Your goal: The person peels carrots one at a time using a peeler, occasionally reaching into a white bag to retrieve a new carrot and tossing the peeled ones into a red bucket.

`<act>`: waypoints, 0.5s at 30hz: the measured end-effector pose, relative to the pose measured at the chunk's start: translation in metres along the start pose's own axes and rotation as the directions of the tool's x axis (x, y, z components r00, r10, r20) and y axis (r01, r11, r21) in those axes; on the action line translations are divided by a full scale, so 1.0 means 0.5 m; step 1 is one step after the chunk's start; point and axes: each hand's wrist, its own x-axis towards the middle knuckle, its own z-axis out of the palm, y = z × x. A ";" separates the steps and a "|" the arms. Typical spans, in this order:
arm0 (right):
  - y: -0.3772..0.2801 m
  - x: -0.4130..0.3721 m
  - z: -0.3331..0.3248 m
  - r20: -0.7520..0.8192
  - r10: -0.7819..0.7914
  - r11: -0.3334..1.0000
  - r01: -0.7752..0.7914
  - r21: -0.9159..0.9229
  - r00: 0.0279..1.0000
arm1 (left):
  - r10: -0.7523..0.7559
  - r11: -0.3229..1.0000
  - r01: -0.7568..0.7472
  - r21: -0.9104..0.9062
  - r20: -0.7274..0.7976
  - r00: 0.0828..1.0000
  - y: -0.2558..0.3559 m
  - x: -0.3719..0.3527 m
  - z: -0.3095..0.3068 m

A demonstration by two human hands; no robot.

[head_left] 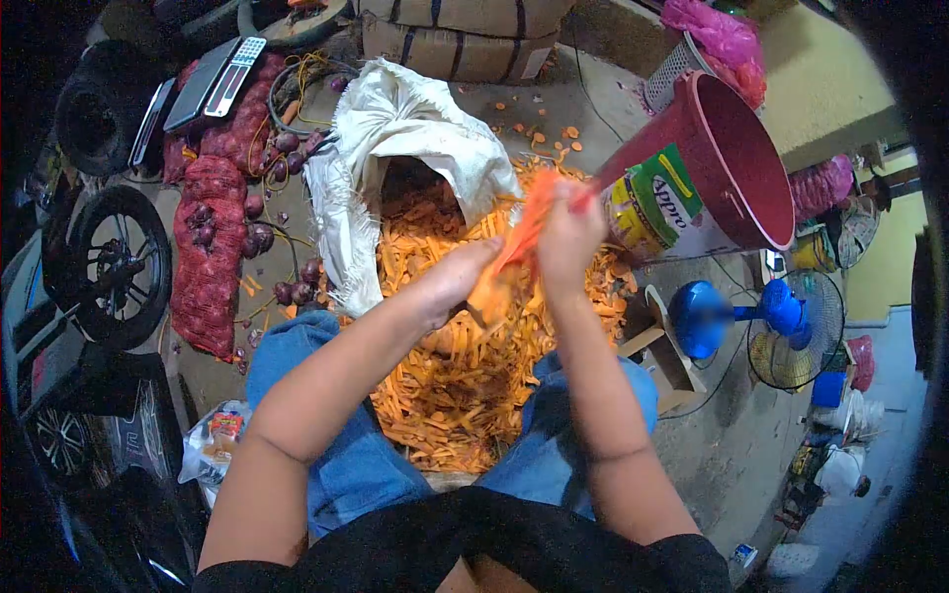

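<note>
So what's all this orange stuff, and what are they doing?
A person's left hand holds something orange, with the right hand close by; it's too blurry to name. Below is a big heap of orange pieces. An open white sack lies beyond, and a red bucket is on the right.

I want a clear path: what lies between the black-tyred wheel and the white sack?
Between wheel and sack, the head view shows a red mesh bag and loose onions.

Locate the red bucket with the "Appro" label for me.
In the head view, the red bucket is at upper right, just beyond the right hand, with the blue fan lower right of it.
</note>
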 end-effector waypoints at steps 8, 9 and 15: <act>0.005 0.077 -0.064 -0.069 0.167 0.970 -0.151 0.191 0.984 | -0.140 0.985 0.131 -0.109 -0.081 0.987 0.021 -0.014 0.004; -0.027 0.040 -0.044 0.015 0.113 0.978 -0.114 0.173 0.993 | -0.136 0.988 0.129 -0.088 -0.083 0.987 0.033 -0.022 0.008; -0.031 -0.012 -0.008 0.093 -0.005 0.999 0.001 0.050 0.996 | -0.077 0.997 0.077 0.003 -0.073 0.994 0.014 -0.013 0.015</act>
